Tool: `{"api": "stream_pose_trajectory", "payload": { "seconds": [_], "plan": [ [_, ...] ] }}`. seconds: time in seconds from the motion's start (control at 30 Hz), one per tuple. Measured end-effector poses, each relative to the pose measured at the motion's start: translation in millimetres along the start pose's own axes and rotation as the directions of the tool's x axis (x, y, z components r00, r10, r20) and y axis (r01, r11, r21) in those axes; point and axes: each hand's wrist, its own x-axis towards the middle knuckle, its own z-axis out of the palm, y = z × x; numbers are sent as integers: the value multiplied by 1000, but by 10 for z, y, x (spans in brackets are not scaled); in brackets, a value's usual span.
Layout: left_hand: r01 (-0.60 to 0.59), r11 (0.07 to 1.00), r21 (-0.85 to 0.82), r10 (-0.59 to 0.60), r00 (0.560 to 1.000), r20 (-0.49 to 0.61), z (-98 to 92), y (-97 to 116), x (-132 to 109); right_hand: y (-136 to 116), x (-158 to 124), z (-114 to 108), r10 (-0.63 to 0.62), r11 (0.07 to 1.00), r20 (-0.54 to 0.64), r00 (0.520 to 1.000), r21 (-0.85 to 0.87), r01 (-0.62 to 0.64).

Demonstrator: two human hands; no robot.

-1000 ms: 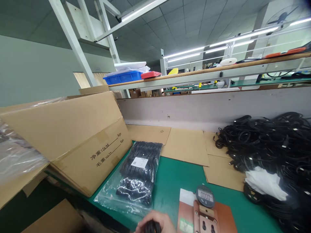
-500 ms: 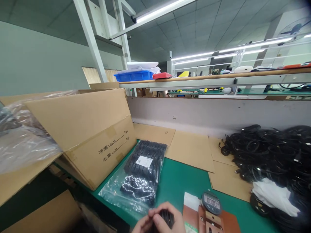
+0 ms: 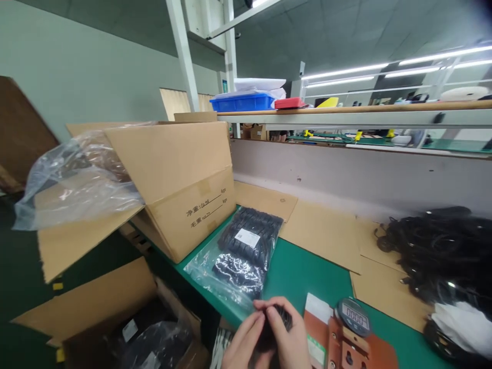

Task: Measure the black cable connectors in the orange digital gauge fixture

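Flanking hands (image 3: 246, 342) gripping cable coil (image 3: 280, 319): bagged cables (image 3: 246, 251), gauge (image 3: 353, 316).

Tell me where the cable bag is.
Head view, centre: the bag lies on the green bench, right of the box, just beyond the held coil.

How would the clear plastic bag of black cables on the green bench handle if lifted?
That clear plastic bag of black cables would probably sag: its near end lies loose. Glossy film looks slippery; packed coils suggest heft.
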Motion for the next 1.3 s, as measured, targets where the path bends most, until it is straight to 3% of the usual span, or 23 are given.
{"api": "stream_pose_trajectory", "payload": {
  "seconds": [0.17,0.27,0.37,0.43,0.5,0.6,0.7,0.77,0.8,0.87,1.17,1.3],
  "plan": [
    [-94,992,-79,102,990,94,-57,21,134,13,24,-61,75,997,18,997,-30,-75],
    [-106,987,-118,118,988,95,-80,101,255,40,21,-72,80,997,5,997,22,-80],
    [22,984,-178,2,991,131,-137,149,317,108,12,-101,53,994,50,997,91,-58],
    [237,943,-232,-193,961,198,-231,120,317,158,11,-120,60,986,69,996,151,-70],
    [512,804,-303,-448,856,259,-384,35,312,185,14,-125,88,980,41,995,177,-94],
    [773,504,-386,-731,619,285,-702,-150,365,161,10,-103,116,989,-8,993,97,-115],
    [891,251,-379,-875,376,306,-1003,-314,499,97,-10,-81,138,990,2,990,-17,-138],
    [932,151,-330,-891,273,363,-1125,-381,588,63,-25,-76,145,987,13,989,-71,-144],
    [944,133,-302,-889,248,385,-1159,-404,624,49,-30,-75,146,985,16,989,-91,-144],
    [954,144,-264,-885,243,396,-1184,-440,678,26,-40,-67,137,984,10,990,-117,-135],
    [945,233,-228,-883,304,358,-1208,-596,856,-159,-105,67,104,985,-59,993,-133,-111],
    [919,279,-279,-880,362,309,-1204,-622,931,-182,-114,77,93,987,-50,994,-124,-99]
  ]
}}
